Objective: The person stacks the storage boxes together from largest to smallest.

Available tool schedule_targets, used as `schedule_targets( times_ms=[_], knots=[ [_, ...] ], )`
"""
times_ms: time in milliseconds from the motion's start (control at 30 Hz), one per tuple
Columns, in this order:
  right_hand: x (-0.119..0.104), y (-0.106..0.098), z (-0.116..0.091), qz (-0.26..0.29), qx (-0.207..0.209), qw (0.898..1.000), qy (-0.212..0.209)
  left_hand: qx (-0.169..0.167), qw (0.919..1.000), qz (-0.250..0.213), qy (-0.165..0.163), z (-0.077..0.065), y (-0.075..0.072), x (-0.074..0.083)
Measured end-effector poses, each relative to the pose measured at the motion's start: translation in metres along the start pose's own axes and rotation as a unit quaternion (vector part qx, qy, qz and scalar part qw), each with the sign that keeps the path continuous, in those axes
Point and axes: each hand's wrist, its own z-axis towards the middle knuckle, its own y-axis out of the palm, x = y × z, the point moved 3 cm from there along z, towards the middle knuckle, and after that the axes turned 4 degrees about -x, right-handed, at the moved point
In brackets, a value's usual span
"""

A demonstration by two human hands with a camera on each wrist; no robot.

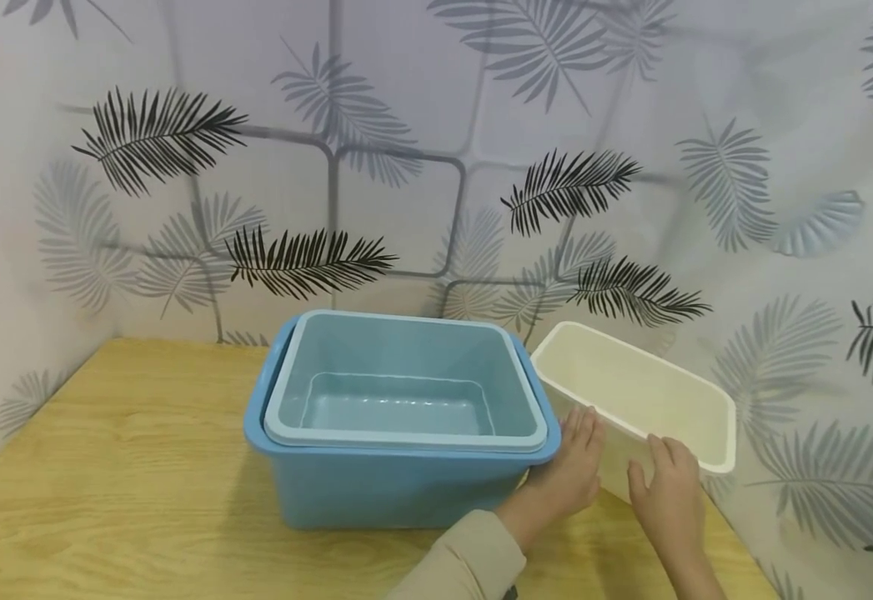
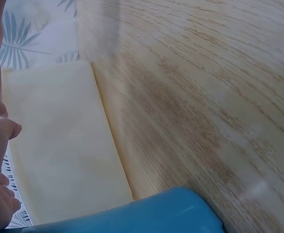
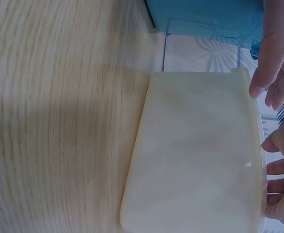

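Observation:
A cream plastic storage bin [image 1: 631, 379] stands at an angle on the right side of the table, its opening upward. My left hand [image 1: 567, 471] is at its near rim, close beside the blue bin, with the fingertips along the edge. Farther right on the same rim is my right hand [image 1: 669, 500], fingers over the edge and thumb against the outer wall. Both wrist views show the smooth side wall of the cream bin [image 3: 195, 150] between the hands and the table. To the left sits a light blue bin [image 1: 406, 321] nested inside a larger blue bin [image 1: 398, 492].
The wood-grain table [image 1: 128, 442] extends to the left of the blue bins. A wall covering with leaf prints [image 1: 406, 108] rises close behind the bins and runs along the right edge of the table. The two sets of bins stand very close together.

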Motion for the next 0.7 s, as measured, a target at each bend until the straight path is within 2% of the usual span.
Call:
schedule_targets(
  times_ms=[433,467,600,700],
  knots=[
    [0.005,-0.016,-0.006,0.02,0.035,0.999,0.028,-0.022,0.9986,0.045,-0.017,0.0,0.002,0.001],
    [0.006,-0.017,-0.007,0.022,0.037,0.998,0.035,-0.027,0.9988,0.038,-0.018,-0.001,0.001,0.001],
    [0.007,-0.018,-0.007,0.019,0.04,0.998,0.052,-0.037,0.9984,0.043,-0.009,-0.003,-0.004,0.002],
    [0.007,-0.02,-0.007,0.012,0.048,0.998,0.049,-0.024,0.9981,0.056,0.003,-0.006,-0.007,0.003]
  ],
)
